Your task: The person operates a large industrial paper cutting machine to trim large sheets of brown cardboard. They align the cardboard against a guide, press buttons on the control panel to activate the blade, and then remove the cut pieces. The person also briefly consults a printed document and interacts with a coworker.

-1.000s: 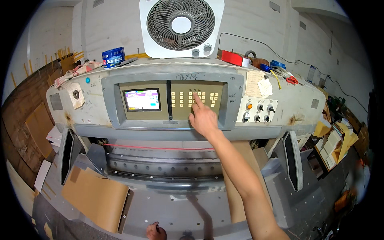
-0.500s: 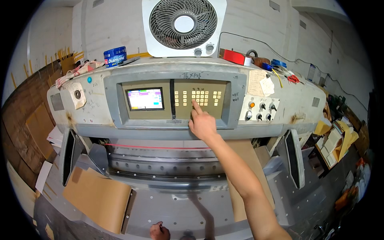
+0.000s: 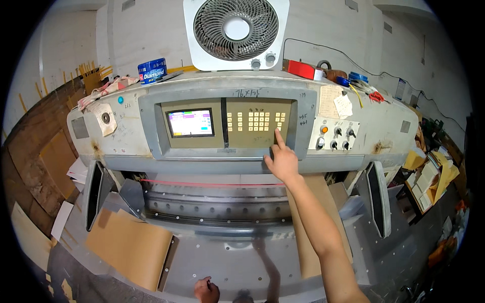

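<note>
My right hand [image 3: 283,161] reaches up to the key panel [image 3: 260,140] of a large grey paper-cutting machine. Its index finger is stretched out, with the tip at the lowest key of the right-hand key group; the thumb stands apart and nothing is held. Left of the keys is a lit screen [image 3: 190,123]. Low at the picture's edge, my left hand [image 3: 206,291] is curled over the metal table [image 3: 227,265]; whatever it may hold is too dark to make out. Brown paper sheets [image 3: 131,247] lie left of it, and another brown sheet [image 3: 309,227] lies under my right forearm.
A white box fan [image 3: 236,63] stands on top of the machine, with a blue tin [image 3: 152,71] and a red box [image 3: 301,69] on either side. Knobs and switches [image 3: 336,137] sit right of the panel. Black side guards [image 3: 378,199] flank the table opening.
My right hand has moved right, from the middle number keys to the bottom of the right-hand key group. The whole view has shifted slightly. My left hand stays low over the table.
</note>
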### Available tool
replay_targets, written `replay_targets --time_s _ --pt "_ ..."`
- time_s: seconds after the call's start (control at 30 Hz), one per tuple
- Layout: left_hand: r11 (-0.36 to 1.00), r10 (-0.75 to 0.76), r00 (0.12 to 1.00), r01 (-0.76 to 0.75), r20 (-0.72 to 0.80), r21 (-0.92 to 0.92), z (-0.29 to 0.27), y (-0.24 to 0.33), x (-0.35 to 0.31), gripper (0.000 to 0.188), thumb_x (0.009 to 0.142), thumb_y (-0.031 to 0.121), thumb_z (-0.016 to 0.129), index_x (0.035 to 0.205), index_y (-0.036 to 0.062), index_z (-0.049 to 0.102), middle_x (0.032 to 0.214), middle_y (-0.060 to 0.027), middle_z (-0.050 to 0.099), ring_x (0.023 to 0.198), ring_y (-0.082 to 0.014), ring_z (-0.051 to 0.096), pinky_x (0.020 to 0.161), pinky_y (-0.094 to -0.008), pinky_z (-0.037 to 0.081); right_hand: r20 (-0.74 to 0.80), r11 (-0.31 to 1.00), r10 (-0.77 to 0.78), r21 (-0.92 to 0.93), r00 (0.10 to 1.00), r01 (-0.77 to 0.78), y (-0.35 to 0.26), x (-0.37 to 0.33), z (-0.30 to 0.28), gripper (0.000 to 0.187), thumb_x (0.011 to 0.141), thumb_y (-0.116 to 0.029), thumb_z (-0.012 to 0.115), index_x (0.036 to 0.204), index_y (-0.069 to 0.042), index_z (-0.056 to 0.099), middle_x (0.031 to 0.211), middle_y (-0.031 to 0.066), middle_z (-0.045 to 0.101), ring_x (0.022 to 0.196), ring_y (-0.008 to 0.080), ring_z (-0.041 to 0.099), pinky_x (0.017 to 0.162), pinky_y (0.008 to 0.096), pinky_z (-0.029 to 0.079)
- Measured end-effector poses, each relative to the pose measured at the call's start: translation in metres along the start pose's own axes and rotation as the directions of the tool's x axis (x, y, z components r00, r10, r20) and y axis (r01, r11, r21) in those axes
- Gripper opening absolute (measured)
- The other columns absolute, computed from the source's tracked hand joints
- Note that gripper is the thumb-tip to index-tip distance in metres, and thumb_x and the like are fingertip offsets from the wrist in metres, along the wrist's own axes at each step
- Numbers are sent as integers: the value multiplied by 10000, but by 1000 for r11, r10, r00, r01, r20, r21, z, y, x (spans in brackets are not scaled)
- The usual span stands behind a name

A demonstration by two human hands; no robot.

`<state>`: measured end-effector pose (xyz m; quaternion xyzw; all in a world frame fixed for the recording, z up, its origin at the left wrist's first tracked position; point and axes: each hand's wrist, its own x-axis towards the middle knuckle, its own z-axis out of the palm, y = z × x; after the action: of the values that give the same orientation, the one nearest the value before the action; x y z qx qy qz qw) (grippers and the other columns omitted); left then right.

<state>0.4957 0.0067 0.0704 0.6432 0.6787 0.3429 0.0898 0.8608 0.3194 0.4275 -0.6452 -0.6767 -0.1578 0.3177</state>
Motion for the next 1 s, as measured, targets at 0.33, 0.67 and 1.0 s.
replay_targets --time_s 0.33,0.67,1.0 --pt "994 -86 994 90 68 -61 1 12 5 275 927 190 604 1164 82 691 890 -214 692 822 -424 656 743 -543 511 149 958 234 134 961 -254 92 -306 53 559 905 -267 689 1364 32 579 1445 247 553 1330 432 521 1136 490 406" --pt "997 -74 994 73 76 16 11 7 9 252 838 96 651 1089 83 669 1027 -122 625 987 -354 612 870 -480 489 337 725 688 -310 642 -615 99 -535 -22 763 988 -501 490 1565 -13 386 1644 191 343 1542 393 245 1262 559 124" --pt "908 319 904 -206 283 -364 89 67 39 415 836 165 684 1236 59 649 1118 -147 678 1040 -344 636 918 -488 488 203 641 765 -341 612 -688 60 -595 -49 705 941 -429 609 1504 -37 447 1605 163 399 1506 403 302 1241 603 156"
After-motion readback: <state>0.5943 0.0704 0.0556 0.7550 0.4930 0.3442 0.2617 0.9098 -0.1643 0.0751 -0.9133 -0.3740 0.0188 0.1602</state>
